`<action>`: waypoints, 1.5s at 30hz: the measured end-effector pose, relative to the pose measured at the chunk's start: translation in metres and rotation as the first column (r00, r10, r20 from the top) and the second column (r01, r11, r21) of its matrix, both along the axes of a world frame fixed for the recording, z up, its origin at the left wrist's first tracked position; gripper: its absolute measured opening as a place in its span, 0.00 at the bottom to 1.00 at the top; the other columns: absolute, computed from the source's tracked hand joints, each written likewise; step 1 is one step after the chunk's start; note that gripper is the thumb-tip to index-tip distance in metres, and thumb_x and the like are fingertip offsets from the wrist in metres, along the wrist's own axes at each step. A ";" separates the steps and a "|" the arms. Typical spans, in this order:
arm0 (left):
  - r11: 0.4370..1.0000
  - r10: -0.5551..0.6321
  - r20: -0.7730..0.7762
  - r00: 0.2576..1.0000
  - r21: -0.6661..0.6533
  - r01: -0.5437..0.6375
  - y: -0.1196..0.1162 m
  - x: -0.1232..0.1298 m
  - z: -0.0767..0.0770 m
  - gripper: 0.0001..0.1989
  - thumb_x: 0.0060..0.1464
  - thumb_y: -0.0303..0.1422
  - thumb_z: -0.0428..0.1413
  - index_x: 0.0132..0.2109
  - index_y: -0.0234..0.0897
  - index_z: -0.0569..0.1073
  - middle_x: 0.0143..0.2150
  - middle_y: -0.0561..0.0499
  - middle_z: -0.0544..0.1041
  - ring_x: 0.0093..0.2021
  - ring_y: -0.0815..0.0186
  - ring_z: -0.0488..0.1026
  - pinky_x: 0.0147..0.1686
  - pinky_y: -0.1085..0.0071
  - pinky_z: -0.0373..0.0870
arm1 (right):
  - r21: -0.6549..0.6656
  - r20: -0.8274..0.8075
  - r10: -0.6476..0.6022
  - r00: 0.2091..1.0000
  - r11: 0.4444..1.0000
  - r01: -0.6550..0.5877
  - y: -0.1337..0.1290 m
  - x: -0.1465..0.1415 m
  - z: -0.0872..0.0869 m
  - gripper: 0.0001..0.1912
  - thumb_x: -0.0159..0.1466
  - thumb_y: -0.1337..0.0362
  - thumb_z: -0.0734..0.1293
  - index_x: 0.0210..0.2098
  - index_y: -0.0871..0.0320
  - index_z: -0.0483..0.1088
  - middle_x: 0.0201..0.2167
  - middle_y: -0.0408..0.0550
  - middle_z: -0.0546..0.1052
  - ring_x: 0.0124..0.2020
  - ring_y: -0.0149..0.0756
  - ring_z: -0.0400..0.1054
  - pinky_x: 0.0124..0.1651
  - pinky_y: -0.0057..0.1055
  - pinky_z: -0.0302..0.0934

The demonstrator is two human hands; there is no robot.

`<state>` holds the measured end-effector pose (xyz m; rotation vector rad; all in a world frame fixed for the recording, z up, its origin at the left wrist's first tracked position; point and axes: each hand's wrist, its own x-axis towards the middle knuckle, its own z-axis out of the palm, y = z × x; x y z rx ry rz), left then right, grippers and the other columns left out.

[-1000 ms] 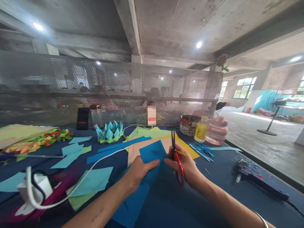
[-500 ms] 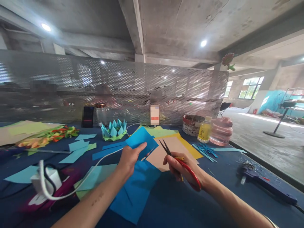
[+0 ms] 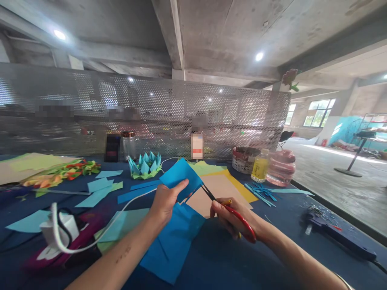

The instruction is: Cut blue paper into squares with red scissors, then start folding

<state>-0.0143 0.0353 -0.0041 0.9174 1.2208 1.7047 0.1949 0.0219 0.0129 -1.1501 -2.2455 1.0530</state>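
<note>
My left hand (image 3: 165, 202) pinches a square of blue paper (image 3: 181, 175), thumb on top, raised above the table. In my right hand (image 3: 231, 217) is a pair of scissors (image 3: 242, 219) with red handles, fingers wrapped round the grips. The blade tips are at the paper's right corner, the blades nearly together. Below lies a larger blue sheet (image 3: 173, 249), partly covered by my left hand and forearm. Pink paper (image 3: 219, 187) spreads behind the scissors. Cut blue strips (image 3: 261, 191) lie in a small pile to the right.
A glue gun (image 3: 338, 231) rests at the right; a purple power strip (image 3: 65, 245) with a white cable sits at the left. Behind stand a folded-paper ring (image 3: 145, 165), a yellow bottle (image 3: 260, 167), a pink water jug (image 3: 281, 168), a basket (image 3: 242, 161) and a perforated screen (image 3: 169, 104).
The scissors have moved left to the blue paper's right corner, and their blades have closed together. My left hand and its paper have barely shifted.
</note>
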 end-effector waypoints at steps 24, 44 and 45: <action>0.975 -0.220 0.051 0.974 0.034 0.219 -0.011 0.008 0.006 0.13 0.30 0.38 0.69 0.22 0.35 0.77 0.22 0.51 0.78 0.25 0.60 0.75 0.27 0.67 0.73 | 0.059 -0.049 -0.024 0.999 0.998 0.027 -0.004 -0.004 0.001 0.24 0.64 0.43 0.56 0.28 0.58 0.63 0.10 0.34 0.60 0.12 0.26 0.59 0.19 0.22 0.54; 0.966 -0.249 0.040 0.968 0.082 0.245 -0.015 0.013 0.004 0.13 0.36 0.38 0.67 0.28 0.33 0.79 0.29 0.46 0.81 0.30 0.57 0.77 0.34 0.63 0.75 | 0.139 -0.024 -0.097 0.995 0.985 0.099 -0.003 -0.006 0.000 0.26 0.61 0.41 0.59 0.22 0.57 0.58 0.11 0.36 0.60 0.12 0.24 0.54 0.16 0.23 0.45; 0.967 -0.248 0.042 0.968 0.078 0.244 -0.015 0.013 0.005 0.13 0.36 0.38 0.67 0.28 0.33 0.79 0.28 0.46 0.81 0.30 0.57 0.77 0.34 0.63 0.75 | 0.142 -0.020 -0.102 0.995 0.984 0.104 -0.003 -0.006 0.000 0.26 0.61 0.41 0.59 0.22 0.57 0.59 0.11 0.36 0.60 0.12 0.24 0.54 0.16 0.23 0.45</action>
